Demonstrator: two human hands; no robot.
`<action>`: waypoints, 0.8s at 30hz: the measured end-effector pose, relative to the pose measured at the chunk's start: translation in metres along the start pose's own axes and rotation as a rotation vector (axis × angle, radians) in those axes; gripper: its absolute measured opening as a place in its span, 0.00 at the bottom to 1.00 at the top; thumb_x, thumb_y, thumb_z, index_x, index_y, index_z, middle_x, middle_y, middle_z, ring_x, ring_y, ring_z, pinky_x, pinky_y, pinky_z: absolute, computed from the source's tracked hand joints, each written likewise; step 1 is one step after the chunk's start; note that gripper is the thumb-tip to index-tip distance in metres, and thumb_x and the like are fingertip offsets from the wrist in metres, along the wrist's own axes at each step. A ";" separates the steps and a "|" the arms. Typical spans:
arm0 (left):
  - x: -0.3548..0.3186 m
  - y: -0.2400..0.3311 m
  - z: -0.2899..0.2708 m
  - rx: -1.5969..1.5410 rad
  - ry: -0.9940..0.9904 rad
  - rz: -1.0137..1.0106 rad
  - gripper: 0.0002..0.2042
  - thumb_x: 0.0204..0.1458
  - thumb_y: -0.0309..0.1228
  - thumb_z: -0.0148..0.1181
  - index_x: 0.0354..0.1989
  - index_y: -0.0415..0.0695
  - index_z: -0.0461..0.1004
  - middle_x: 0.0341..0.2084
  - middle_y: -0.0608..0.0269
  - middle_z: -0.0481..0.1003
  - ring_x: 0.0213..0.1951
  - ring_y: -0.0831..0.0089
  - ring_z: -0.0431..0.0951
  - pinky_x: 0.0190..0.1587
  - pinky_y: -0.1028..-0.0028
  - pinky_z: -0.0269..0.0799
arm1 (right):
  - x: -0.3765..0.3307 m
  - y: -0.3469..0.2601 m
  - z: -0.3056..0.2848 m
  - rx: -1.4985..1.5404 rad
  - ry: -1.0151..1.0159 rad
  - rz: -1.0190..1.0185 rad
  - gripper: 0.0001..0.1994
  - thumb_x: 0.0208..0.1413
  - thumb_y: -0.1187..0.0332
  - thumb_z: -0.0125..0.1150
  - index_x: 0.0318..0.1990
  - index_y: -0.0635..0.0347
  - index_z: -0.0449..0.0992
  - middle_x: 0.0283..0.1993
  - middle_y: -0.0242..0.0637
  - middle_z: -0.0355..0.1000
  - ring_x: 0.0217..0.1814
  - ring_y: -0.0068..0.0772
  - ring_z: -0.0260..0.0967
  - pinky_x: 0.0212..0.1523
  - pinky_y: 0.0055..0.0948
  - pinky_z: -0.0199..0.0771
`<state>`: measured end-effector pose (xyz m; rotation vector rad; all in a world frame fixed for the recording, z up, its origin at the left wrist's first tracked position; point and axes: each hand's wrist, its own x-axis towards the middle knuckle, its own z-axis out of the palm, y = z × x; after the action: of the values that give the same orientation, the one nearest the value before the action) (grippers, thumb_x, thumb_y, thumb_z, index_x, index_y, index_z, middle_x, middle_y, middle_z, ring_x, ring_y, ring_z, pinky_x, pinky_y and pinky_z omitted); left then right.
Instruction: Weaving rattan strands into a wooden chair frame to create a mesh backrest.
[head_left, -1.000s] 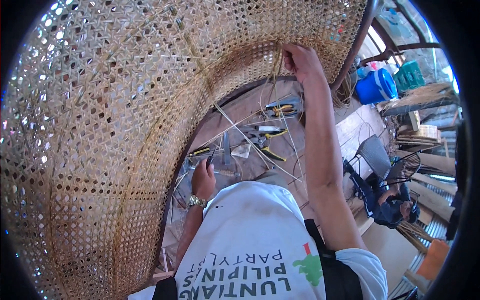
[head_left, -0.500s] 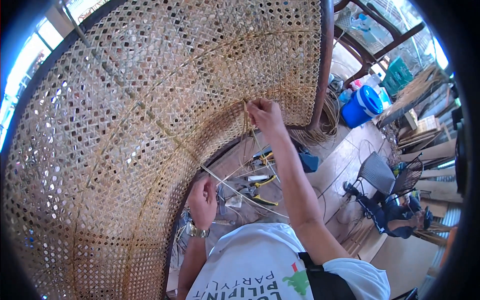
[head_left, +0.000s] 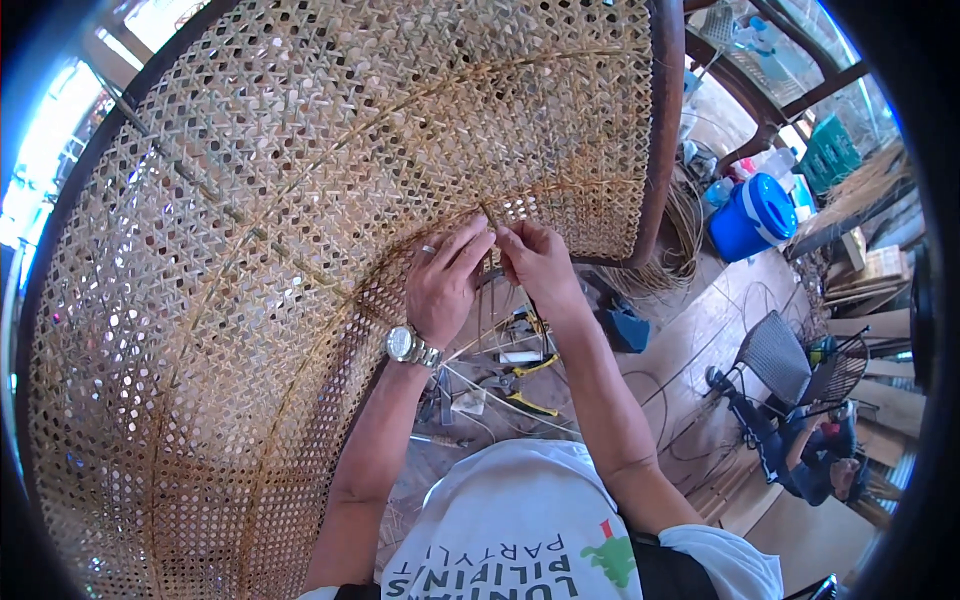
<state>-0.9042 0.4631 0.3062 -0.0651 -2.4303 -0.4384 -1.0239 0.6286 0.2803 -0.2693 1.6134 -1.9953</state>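
Note:
A large curved panel of woven cane [head_left: 270,330] in a dark wooden frame fills the left and middle of the view. At its inner bend, my left hand [head_left: 445,285] has its fingertips together on a thin cane strand [head_left: 487,212] standing out from the weave. The left wrist wears a metal watch [head_left: 401,344], and a ring shows on one finger. Close beside it, my right hand [head_left: 540,265] is closed, thumb and fingers pinching the same strand. Its fingertips almost meet the left ones. Loose strand ends hang below the hands.
Yellow-handled pliers [head_left: 530,405] and other tools lie below my hands. Coiled cane [head_left: 680,235] hangs by the frame's right edge. Farther right are a blue cooler [head_left: 745,225], a green crate [head_left: 830,155], a wicker chair [head_left: 775,355] and a seated person [head_left: 815,450].
My left hand has come up and right from the panel's lower edge to join the right hand at the strand. The long pale strand across the panel no longer stretches up from my left hand.

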 end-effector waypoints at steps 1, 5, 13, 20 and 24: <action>-0.002 0.000 0.006 0.000 -0.008 0.009 0.25 0.69 0.20 0.77 0.73 0.55 0.90 0.76 0.67 0.88 0.68 0.58 0.93 0.64 0.56 0.90 | 0.001 0.005 -0.006 -0.030 -0.022 -0.027 0.13 0.89 0.63 0.69 0.52 0.65 0.87 0.33 0.25 0.79 0.31 0.16 0.73 0.30 0.26 0.72; -0.021 0.011 0.022 -0.009 -0.041 -0.062 0.20 0.69 0.22 0.77 0.67 0.55 0.94 0.75 0.70 0.89 0.61 0.59 0.95 0.59 0.55 0.91 | 0.009 0.020 -0.016 -0.063 -0.005 -0.048 0.12 0.87 0.64 0.71 0.54 0.67 0.88 0.35 0.33 0.84 0.34 0.21 0.79 0.34 0.32 0.78; -0.051 0.008 0.019 -0.033 -0.152 -0.075 0.19 0.69 0.21 0.71 0.67 0.49 0.91 0.76 0.69 0.88 0.56 0.56 0.96 0.54 0.59 0.93 | 0.026 0.058 -0.009 -0.409 0.170 -0.275 0.08 0.81 0.72 0.71 0.59 0.63 0.90 0.41 0.33 0.88 0.41 0.27 0.88 0.37 0.30 0.86; -0.138 0.005 0.000 -0.222 0.009 -0.367 0.13 0.78 0.22 0.69 0.67 0.41 0.87 0.59 0.44 0.91 0.56 0.46 0.95 0.56 0.53 0.92 | 0.037 0.060 -0.015 -0.352 0.031 -0.191 0.12 0.79 0.64 0.78 0.56 0.65 0.90 0.41 0.42 0.92 0.38 0.29 0.92 0.39 0.36 0.91; -0.277 -0.033 0.058 -0.177 -0.438 -0.464 0.11 0.77 0.30 0.72 0.62 0.43 0.88 0.47 0.46 0.92 0.49 0.43 0.93 0.53 0.50 0.88 | 0.032 0.067 -0.002 -0.342 0.075 -0.176 0.13 0.80 0.64 0.80 0.57 0.67 0.90 0.43 0.39 0.92 0.36 0.29 0.91 0.37 0.35 0.92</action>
<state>-0.7280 0.4688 0.0827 0.3713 -2.8267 -0.9284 -1.0317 0.6055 0.2105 -0.4846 2.0404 -1.8628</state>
